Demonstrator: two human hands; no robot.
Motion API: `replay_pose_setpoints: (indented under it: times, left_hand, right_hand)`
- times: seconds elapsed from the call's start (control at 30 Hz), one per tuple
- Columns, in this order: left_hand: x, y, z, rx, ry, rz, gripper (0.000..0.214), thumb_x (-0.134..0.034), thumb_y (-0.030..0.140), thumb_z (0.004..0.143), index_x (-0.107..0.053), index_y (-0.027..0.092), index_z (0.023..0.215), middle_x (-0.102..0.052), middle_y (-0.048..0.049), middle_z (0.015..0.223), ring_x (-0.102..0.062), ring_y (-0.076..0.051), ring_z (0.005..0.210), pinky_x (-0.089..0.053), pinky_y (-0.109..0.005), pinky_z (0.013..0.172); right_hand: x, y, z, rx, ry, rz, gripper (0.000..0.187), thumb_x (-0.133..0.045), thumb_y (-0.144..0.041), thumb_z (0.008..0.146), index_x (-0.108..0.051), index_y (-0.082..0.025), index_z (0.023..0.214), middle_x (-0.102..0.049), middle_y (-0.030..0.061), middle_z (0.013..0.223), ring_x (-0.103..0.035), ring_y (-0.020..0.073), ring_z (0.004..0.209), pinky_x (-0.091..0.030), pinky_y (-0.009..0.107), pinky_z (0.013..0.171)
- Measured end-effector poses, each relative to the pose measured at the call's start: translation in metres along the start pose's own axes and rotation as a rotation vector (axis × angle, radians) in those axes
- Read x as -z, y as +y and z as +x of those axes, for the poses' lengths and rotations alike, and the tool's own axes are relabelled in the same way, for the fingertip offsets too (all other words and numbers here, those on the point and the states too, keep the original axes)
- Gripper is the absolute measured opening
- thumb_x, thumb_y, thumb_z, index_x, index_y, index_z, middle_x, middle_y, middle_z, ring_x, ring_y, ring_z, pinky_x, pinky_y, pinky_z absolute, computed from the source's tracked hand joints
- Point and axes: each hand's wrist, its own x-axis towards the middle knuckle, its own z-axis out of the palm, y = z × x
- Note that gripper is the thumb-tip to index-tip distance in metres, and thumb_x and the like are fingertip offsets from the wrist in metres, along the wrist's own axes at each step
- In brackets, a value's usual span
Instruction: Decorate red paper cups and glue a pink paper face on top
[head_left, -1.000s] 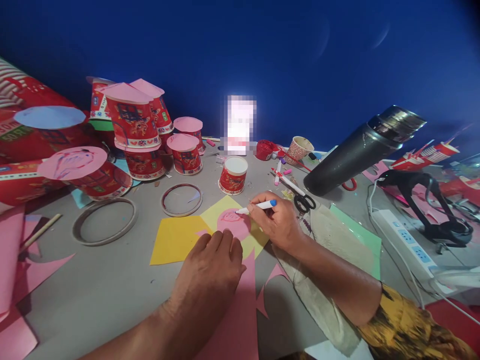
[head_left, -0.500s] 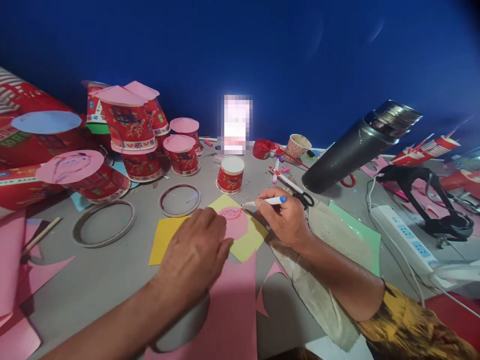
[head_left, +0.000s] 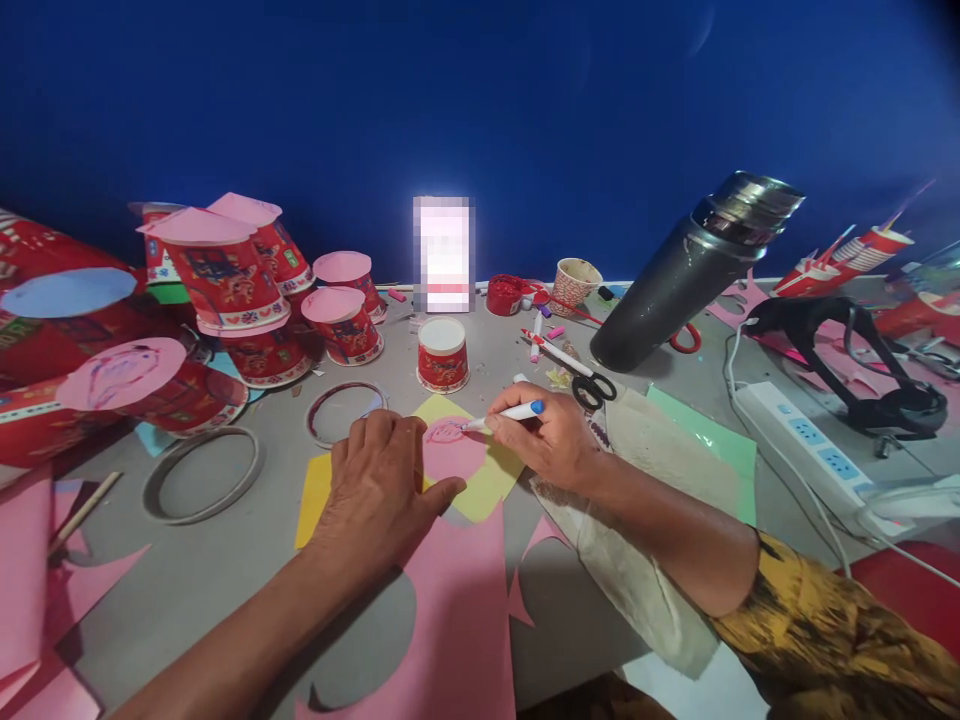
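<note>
My right hand (head_left: 546,432) pinches a white marker pen with a blue end (head_left: 517,412). The pen's tip meets a round pink paper (head_left: 457,462) that carries scribbled purple and reddish lines. Beneath that circle lies yellow-green paper (head_left: 491,492). Pressing the circle's left side, my left hand (head_left: 382,480) rests with fingers bent downward and thumb stretched out to the right; it grips nothing, and its fingertips are partly hidden. A red paper cup (head_left: 442,365) stands upside down just beyond the papers.
Several red cups topped with pink discs (head_left: 217,270) crowd the left. Tape rings (head_left: 202,478) lie nearby. Scissors (head_left: 592,388), a black thermos (head_left: 660,290), a cloth (head_left: 667,470) and a white power strip (head_left: 799,440) sit to the right. Cut pink paper (head_left: 465,610) lies in front.
The marker tip has moved from the circle's upper right edge onto the drawn lines. My left thumb has spread away from the fingers. The camera view has shifted slightly.
</note>
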Motion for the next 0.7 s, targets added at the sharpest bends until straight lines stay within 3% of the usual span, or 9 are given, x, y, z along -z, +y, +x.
replay_pose_setpoints:
  times: [0.33,0.53,0.7]
  left_hand:
    - [0.000,0.001,0.000,0.021,-0.004,-0.081,0.034,-0.075,0.039,0.083,-0.060,0.019,0.106,-0.065,-0.0123,0.112,-0.059,-0.038,0.113,-0.046,-0.051,0.097]
    - [0.001,0.002,0.003,0.046,-0.005,-0.085,0.048,-0.074,0.038,0.083,-0.058,0.018,0.122,-0.066,-0.0144,0.121,-0.058,-0.039,0.120,-0.043,-0.053,0.102]
    - [0.003,0.002,0.004,0.059,-0.060,-0.049,0.048,-0.071,0.046,0.084,-0.062,0.015,0.120,-0.062,-0.0163,0.120,-0.055,-0.041,0.118,-0.044,-0.053,0.099]
  right_hand:
    - [0.001,0.008,-0.001,-0.003,0.001,0.047,0.021,-0.067,-0.041,0.090,-0.074,-0.021,0.090,-0.071,-0.0009,0.066,-0.061,0.0141,0.058,-0.042,0.025,0.058]
    - [0.001,0.007,0.002,-0.035,0.022,0.027,0.024,-0.066,-0.044,0.091,-0.074,-0.021,0.093,-0.074,-0.0006,0.070,-0.063,0.0146,0.061,-0.045,0.025,0.062]
    - [0.003,0.013,0.008,-0.038,0.081,-0.095,0.017,-0.067,-0.036,0.089,-0.073,-0.024,0.098,-0.079,0.0017,0.091,-0.070,0.0182,0.078,-0.048,0.027,0.071]
